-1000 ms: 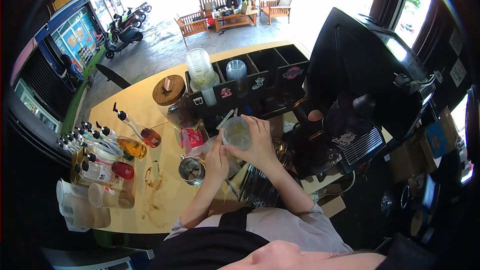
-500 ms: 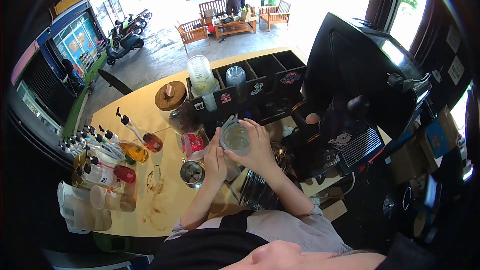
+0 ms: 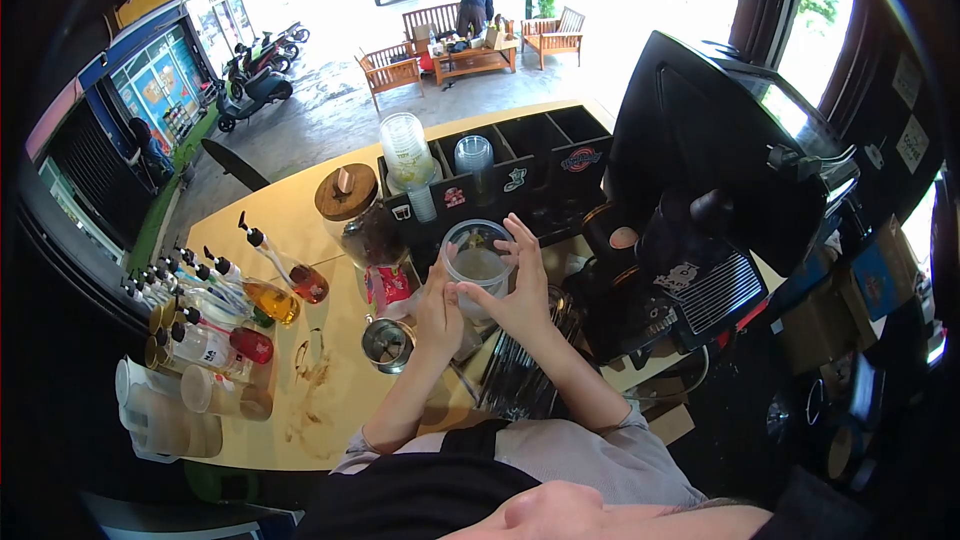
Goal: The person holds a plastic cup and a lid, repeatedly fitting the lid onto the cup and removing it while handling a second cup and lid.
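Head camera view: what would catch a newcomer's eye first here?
Dead centre, both hands hold a clear plastic cup: the right hand wraps its side, the left hand grips lower down. To the right looms a big black coffee machine. At the left edge of the wooden counter stands a cluster of pump bottles.

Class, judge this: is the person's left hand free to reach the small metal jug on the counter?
Probably yes: the left hand sits just beside the metal jug, nothing between them, though it is busy at the plastic cup.
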`<action>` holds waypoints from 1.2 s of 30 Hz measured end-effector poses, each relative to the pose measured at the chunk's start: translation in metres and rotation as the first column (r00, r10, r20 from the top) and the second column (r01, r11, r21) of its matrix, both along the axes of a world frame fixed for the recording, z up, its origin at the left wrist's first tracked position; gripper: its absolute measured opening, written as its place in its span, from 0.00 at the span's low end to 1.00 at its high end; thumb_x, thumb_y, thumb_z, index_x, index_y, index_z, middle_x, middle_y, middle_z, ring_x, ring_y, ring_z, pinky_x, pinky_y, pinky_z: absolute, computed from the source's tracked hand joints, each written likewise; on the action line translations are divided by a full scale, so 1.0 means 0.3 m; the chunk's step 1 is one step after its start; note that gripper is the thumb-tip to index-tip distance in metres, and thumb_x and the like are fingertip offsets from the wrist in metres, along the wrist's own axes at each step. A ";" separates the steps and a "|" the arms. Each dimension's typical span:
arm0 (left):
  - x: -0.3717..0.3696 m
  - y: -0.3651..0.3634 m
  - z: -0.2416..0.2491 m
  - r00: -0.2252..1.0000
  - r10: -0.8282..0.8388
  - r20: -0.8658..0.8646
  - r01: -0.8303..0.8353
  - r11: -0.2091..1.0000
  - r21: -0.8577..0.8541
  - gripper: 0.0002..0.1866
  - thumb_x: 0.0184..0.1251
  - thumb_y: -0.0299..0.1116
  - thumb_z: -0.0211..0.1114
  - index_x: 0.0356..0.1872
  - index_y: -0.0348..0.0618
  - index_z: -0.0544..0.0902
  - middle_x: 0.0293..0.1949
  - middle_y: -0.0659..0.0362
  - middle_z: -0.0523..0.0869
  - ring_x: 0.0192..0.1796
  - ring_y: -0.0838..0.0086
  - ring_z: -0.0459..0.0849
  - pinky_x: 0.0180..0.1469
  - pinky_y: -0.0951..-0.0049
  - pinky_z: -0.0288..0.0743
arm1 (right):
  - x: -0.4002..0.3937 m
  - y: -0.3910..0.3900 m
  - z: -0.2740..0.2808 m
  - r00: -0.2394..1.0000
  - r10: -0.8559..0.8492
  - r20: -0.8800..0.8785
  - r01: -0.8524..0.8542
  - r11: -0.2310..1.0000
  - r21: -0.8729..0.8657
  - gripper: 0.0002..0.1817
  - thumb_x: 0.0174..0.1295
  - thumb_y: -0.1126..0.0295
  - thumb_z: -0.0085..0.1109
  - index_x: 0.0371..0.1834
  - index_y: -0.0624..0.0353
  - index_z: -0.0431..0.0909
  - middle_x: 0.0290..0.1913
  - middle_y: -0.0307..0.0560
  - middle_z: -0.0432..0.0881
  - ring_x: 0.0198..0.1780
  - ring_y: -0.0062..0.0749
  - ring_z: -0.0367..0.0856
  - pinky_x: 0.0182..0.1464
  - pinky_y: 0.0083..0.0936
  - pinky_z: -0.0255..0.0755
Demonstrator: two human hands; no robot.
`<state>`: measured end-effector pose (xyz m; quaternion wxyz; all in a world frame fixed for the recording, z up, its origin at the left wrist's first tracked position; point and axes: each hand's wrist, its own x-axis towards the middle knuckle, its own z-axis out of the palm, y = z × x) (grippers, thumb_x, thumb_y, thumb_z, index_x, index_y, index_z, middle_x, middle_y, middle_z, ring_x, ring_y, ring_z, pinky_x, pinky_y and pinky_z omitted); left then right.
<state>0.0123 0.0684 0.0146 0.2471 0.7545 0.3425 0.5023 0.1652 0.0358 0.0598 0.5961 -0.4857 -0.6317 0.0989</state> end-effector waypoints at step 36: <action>0.076 0.207 0.362 0.960 0.197 -0.199 -0.161 0.970 0.182 0.25 0.81 0.38 0.43 0.73 0.36 0.67 0.63 0.35 0.76 0.69 0.44 0.72 0.70 0.56 0.66 | 0.159 0.230 0.223 0.946 -0.316 0.079 0.311 0.948 0.070 0.36 0.51 0.60 0.72 0.64 0.56 0.69 0.50 0.55 0.77 0.51 0.46 0.77 0.55 0.37 0.74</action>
